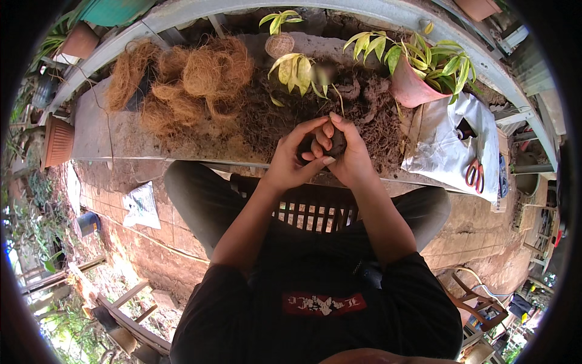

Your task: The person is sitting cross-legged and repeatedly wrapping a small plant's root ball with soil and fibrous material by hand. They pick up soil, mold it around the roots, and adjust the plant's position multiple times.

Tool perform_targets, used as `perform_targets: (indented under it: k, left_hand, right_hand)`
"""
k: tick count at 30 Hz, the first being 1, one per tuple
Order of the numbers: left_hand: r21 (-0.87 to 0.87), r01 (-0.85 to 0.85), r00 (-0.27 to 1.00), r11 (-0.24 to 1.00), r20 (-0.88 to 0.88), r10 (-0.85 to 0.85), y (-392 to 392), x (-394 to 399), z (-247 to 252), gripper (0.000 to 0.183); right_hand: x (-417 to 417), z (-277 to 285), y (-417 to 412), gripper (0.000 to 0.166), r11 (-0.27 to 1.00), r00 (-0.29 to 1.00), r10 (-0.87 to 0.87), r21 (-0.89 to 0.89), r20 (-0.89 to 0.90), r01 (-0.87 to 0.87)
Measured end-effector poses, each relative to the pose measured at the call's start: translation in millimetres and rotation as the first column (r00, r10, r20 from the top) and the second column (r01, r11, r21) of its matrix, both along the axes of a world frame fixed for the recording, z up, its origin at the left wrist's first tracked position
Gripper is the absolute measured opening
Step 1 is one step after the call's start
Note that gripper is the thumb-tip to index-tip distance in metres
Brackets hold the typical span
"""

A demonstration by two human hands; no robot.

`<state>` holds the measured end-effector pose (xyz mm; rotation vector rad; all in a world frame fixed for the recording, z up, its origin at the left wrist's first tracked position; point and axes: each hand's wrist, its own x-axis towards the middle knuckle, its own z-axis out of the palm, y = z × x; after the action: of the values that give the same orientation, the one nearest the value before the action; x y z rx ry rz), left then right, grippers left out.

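My left hand [293, 157] and my right hand [352, 152] cup a dark ball of soil [336, 143] between them, over the near edge of the bench. From the top of the ball a thin stem rises, with variegated yellow-green leaves [295, 73] that lean to the left. Dark loose soil with fine roots [377, 132] lies beyond and beside my hands. Brown coconut fibre [204, 77] is heaped to the left. At the back, a small fibre-wrapped ball [279, 44] bears a leafy cutting.
A tilted pink pot [411, 86] holds a leafy plant at the right. Near it, red-handled scissors [475, 175] lie on a white plastic bag [445, 150]. A ribbed terracotta pot [59, 141] is at the bench's left end, and a metal rail [318, 5] runs along the back.
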<state>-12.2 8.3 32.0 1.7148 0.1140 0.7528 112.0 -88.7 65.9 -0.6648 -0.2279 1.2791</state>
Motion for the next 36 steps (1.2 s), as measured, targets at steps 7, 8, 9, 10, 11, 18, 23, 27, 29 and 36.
perform_targets:
  k: [7, 8, 9, 10, 11, 18, 23, 27, 29, 36]
  left_hand:
    - [-0.235, 0.023, 0.989, 0.972, -0.138, -0.057, -3, 4, 0, 0.087]
    - [-0.26, 0.033, 0.989, 0.965, -0.133, -0.07, -4, 4, 1, 0.087]
    - [-0.284, 0.041, 0.989, 0.958, -0.128, -0.081, -5, 5, 1, 0.088]
    - [-0.308, 0.049, 0.988, 0.95, -0.122, -0.091, -5, 5, 1, 0.089]
    - [-0.288, 0.044, 0.988, 0.957, -0.127, -0.083, -5, 5, 0, 0.09]
    - [-0.041, 0.064, 0.986, 0.997, -0.151, -0.07, -1, 6, 7, 0.096]
    - [-0.096, 0.121, 0.991, 0.988, -0.046, -0.125, 6, 1, 5, 0.093]
    - [-0.204, 0.052, 0.998, 0.978, 0.032, -0.046, 6, 2, 13, 0.073]
    - [-0.28, 0.036, 0.999, 0.959, 0.022, -0.031, 6, 2, 17, 0.064]
    - [-0.526, -0.109, 0.991, 0.844, -0.125, 0.05, 13, -1, 19, 0.024]
  right_hand:
    - [0, -5, -4, 0.031, 0.994, 0.994, 0.109, 0.003, 0.021, -0.109]
    - [-2, -5, -3, 0.032, 0.995, 0.994, 0.099, -0.004, 0.052, -0.099]
    - [-3, -5, -3, 0.032, 0.996, 0.992, 0.092, -0.01, 0.083, -0.092]
    - [-4, -5, -2, 0.032, 0.996, 0.99, 0.086, -0.016, 0.114, -0.084]
    - [-4, -6, -2, 0.032, 0.996, 0.992, 0.092, 0.0, 0.087, -0.093]
    - [-4, 0, -5, 0.031, 0.999, 0.99, 0.028, -0.022, 0.139, -0.025]
    - [8, -9, -5, 0.025, 0.997, 0.987, -0.074, 0.033, 0.145, 0.07]
    - [12, -13, -4, 0.023, 0.995, 0.952, -0.067, -0.052, 0.3, 0.086]
    - [12, -6, -4, 0.024, 0.991, 0.933, 0.022, -0.131, 0.36, 0.028]
    - [12, 6, -5, 0.055, 0.923, 0.873, 0.379, -0.198, 0.307, -0.331]
